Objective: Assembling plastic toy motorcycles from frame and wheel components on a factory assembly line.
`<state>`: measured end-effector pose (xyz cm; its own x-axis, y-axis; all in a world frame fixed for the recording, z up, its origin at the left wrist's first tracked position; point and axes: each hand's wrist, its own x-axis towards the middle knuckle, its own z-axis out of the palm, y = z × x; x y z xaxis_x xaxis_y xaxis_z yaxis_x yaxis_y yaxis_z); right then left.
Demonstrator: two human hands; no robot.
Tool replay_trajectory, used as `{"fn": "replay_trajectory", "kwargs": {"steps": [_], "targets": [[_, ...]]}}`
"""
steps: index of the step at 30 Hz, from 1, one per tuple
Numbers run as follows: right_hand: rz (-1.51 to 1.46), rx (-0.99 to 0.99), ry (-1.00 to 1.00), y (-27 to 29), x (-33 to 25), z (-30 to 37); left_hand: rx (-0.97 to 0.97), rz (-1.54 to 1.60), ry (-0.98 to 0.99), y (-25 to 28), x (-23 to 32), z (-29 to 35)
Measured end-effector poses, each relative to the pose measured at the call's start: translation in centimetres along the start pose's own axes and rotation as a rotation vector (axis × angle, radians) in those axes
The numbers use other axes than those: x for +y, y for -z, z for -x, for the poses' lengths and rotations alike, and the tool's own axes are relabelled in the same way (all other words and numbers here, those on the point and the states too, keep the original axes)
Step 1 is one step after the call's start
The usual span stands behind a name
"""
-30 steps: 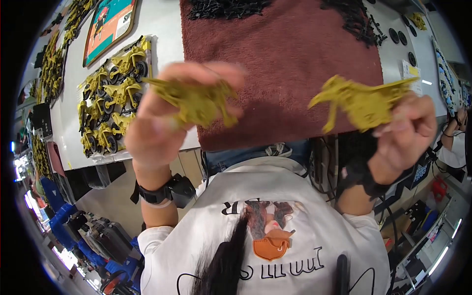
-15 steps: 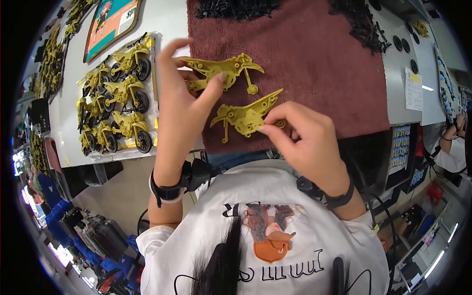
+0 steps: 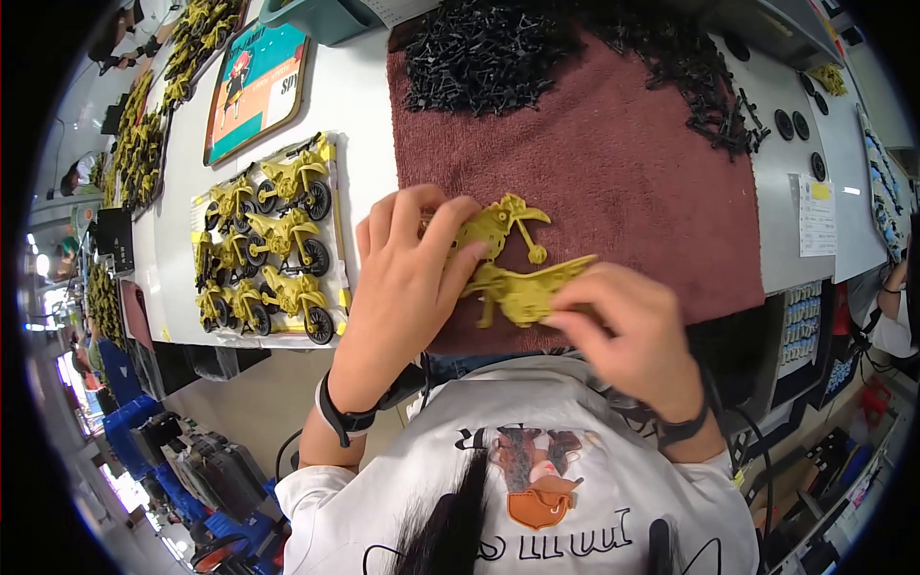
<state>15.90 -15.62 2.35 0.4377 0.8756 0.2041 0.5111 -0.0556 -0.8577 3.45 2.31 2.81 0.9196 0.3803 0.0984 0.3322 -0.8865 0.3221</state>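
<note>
Two yellow plastic halves of a toy motorcycle body are at the near part of a brown-red cloth [image 3: 652, 201]. My left hand [image 3: 398, 264] bends over the farther motorcycle half [image 3: 491, 228], its thumb pressed on it; the palm and fingers hide that part's left end, while its fork and mudguard stick out to the right. The nearer motorcycle half [image 3: 522, 295] has its raised tail end pinched between the thumb and fingers of my right hand [image 3: 628, 326]. Its left end lies close to my left thumb; whether they touch I cannot tell.
Finished yellow toy motorcycles [image 3: 280, 232] with black wheels lie in rows at the left. Small black parts [image 3: 470, 67] are heaped at the cloth's far side, with another black heap [image 3: 671, 72] farther right. Loose wheels [image 3: 784, 125], a paper sheet [image 3: 817, 213] and a teal bin [image 3: 326, 19] stand around.
The whole view has shifted, so the table sits lower in the picture. My left fingers have come down over the farther half. The nearer half, in my right hand, is closer to it.
</note>
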Motion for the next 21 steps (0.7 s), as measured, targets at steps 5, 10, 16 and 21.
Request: {"fn": "replay_trajectory", "kwargs": {"steps": [5,10,16,21], "targets": [[-0.271,0.380,-0.318,4.7,0.5,-1.0,-0.083,0.166,-0.103,-0.5,0.3,0.2],[-0.294,0.310,-0.275,1.5,1.8,-4.1,-0.022,0.134,-0.161,-0.6,1.3,1.7],[0.082,0.048,-0.002,-0.9,2.1,-5.3,-0.049,0.091,-0.216,4.4,-1.2,-0.8],[0.115,-0.077,0.045,-0.5,1.5,-5.2,0.106,-0.056,-0.204,12.4,-7.8,-13.1]]}}
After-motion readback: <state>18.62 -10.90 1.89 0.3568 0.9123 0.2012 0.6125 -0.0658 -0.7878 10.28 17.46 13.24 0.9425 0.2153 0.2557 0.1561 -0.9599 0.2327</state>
